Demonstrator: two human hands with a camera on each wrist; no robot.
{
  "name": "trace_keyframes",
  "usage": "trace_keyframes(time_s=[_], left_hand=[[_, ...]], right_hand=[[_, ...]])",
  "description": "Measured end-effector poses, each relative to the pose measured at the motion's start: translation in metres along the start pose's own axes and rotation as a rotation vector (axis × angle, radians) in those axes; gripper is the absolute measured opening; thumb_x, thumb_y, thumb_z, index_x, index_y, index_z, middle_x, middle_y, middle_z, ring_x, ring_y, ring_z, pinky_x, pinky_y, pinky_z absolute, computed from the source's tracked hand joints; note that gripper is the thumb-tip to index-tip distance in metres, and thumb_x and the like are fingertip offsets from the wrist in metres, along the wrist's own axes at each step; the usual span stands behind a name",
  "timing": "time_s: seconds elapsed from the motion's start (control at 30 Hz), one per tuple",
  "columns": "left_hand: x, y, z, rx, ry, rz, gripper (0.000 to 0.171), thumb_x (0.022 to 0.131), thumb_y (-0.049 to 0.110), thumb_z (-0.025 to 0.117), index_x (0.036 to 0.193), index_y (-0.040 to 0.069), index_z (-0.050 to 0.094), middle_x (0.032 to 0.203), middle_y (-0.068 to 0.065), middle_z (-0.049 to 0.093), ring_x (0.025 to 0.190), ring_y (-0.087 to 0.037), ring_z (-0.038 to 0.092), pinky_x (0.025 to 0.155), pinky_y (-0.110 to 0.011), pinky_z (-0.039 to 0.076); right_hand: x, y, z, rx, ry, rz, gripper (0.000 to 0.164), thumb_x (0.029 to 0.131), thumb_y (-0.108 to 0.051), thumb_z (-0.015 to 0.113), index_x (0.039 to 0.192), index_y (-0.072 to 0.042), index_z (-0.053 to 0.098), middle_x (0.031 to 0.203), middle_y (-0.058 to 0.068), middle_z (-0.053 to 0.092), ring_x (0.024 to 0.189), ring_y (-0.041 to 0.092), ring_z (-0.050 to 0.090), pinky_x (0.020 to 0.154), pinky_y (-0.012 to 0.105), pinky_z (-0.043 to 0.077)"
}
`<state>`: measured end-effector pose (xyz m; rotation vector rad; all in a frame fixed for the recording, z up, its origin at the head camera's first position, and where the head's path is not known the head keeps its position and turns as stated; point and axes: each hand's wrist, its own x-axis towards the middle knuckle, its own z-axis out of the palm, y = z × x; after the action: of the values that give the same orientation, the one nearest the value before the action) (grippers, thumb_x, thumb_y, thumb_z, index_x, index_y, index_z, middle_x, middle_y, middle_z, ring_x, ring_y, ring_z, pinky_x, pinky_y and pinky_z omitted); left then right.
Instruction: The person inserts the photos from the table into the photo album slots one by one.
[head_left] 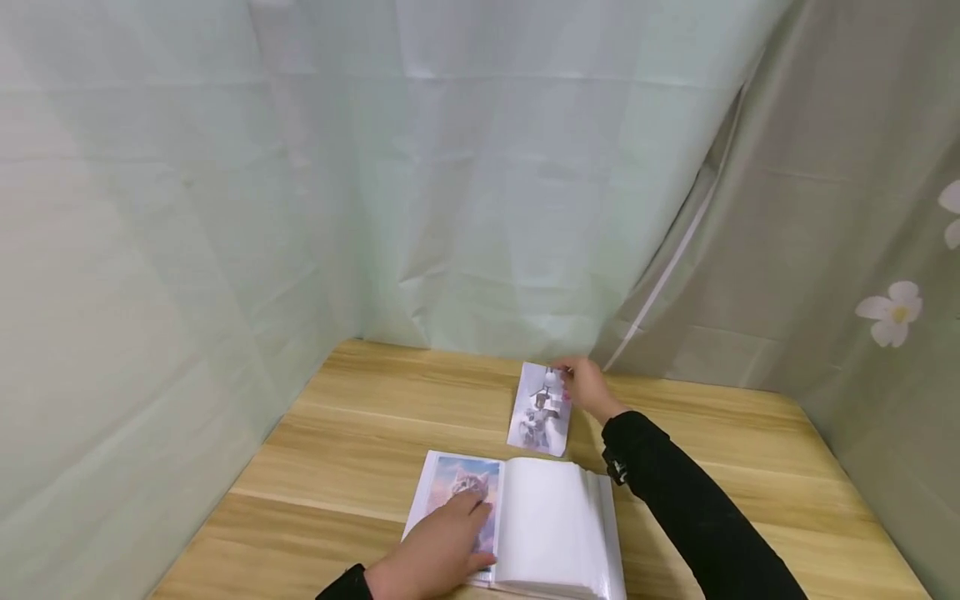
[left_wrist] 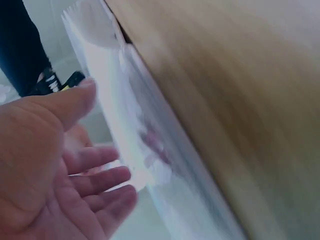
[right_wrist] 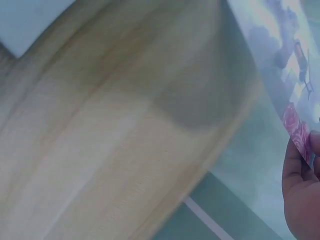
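An album [head_left: 551,525] with white pages lies spread on the wooden table, near its front. In its left page a picture of a kitten [head_left: 467,477] under a pink and blue sky shows. Over that page my left hand [head_left: 435,546] rests with fingers extended, covering the picture's lower part; the left wrist view has its fingers beside the album's edge. Behind the album, my right hand [head_left: 588,392] pinches a pale photo card [head_left: 538,417] by its far right corner. In the right wrist view the card [right_wrist: 280,55] slants above the table, with pink flowers near the fingertips.
The wooden table [head_left: 337,467] reaches a pale curtain [head_left: 480,192] at its back and left. At the right hangs a greyer curtain [head_left: 787,250] with white flowers. A black sleeve [head_left: 690,500] crosses the table's right side, just right of the album.
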<state>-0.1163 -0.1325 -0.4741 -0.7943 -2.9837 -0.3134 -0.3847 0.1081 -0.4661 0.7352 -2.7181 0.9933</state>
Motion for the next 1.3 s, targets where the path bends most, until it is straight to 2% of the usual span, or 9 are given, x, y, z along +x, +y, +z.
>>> trace_keyframes(time_s=[0.1,0.33,0.5,0.6,0.8,1.03,1.3], left_hand=[[0.009,0.009,0.001,0.017,-0.004,0.027,0.067,0.093,0.050,0.066,0.136,0.000,0.057,0.143,-0.018,0.053,0.134,-0.030,0.050,0.108,-0.038,0.044],[0.030,0.027,0.010,0.023,-0.029,0.091,0.072,0.097,0.056,0.056,0.145,0.002,0.049,0.153,-0.016,0.044,0.142,-0.027,0.041,0.112,-0.037,0.039],[0.035,0.031,0.018,0.042,-0.060,0.113,0.071,0.097,0.056,0.056,0.146,0.005,0.050,0.153,-0.018,0.043,0.142,-0.028,0.040,0.112,-0.036,0.040],[0.035,0.031,0.020,0.072,-0.062,0.120,0.071,0.095,0.057,0.057,0.145,0.007,0.052,0.152,-0.017,0.044,0.141,-0.028,0.042,0.110,-0.034,0.041],[0.036,0.034,0.018,0.155,-0.013,0.120,0.071,0.093,0.060,0.058,0.142,0.009,0.057,0.148,-0.015,0.049,0.138,-0.025,0.047,0.107,-0.030,0.044],[0.033,0.039,0.018,0.162,-0.014,0.112,0.070,0.093,0.060,0.059,0.141,0.009,0.057,0.147,-0.015,0.050,0.137,-0.025,0.048,0.107,-0.030,0.044],[0.030,0.041,0.017,0.147,-0.005,0.106,0.068,0.092,0.058,0.060,0.140,0.009,0.058,0.146,-0.015,0.050,0.136,-0.026,0.048,0.105,-0.030,0.046]], right_hand=[[0.001,-0.008,-0.013,0.054,0.024,0.046,0.024,0.091,0.011,0.058,0.106,0.003,0.075,0.098,0.017,0.071,0.088,0.030,0.062,0.078,0.040,0.054],[-0.001,-0.014,-0.039,0.249,0.073,0.176,0.022,0.095,0.007,0.057,0.111,0.005,0.072,0.099,0.021,0.068,0.082,0.030,0.064,0.060,0.026,0.051],[-0.008,-0.014,-0.043,0.343,0.112,0.223,0.022,0.096,0.004,0.058,0.115,0.006,0.070,0.105,0.022,0.066,0.094,0.030,0.063,0.064,0.020,0.049],[-0.012,-0.018,-0.040,0.396,0.118,0.248,0.022,0.096,0.004,0.059,0.115,0.008,0.069,0.105,0.022,0.066,0.095,0.031,0.062,0.065,0.021,0.050],[-0.016,-0.025,-0.033,0.411,0.153,0.293,0.022,0.094,0.006,0.059,0.112,0.008,0.071,0.102,0.022,0.067,0.087,0.025,0.061,0.061,0.019,0.048],[-0.022,-0.023,-0.023,0.440,0.130,0.376,0.022,0.095,0.006,0.058,0.113,0.008,0.069,0.102,0.020,0.064,0.082,0.020,0.057,0.060,0.019,0.048],[-0.030,-0.021,-0.018,0.392,0.128,0.380,0.021,0.094,0.007,0.059,0.112,0.009,0.070,0.099,0.020,0.062,0.077,0.020,0.057,0.059,0.019,0.047]])
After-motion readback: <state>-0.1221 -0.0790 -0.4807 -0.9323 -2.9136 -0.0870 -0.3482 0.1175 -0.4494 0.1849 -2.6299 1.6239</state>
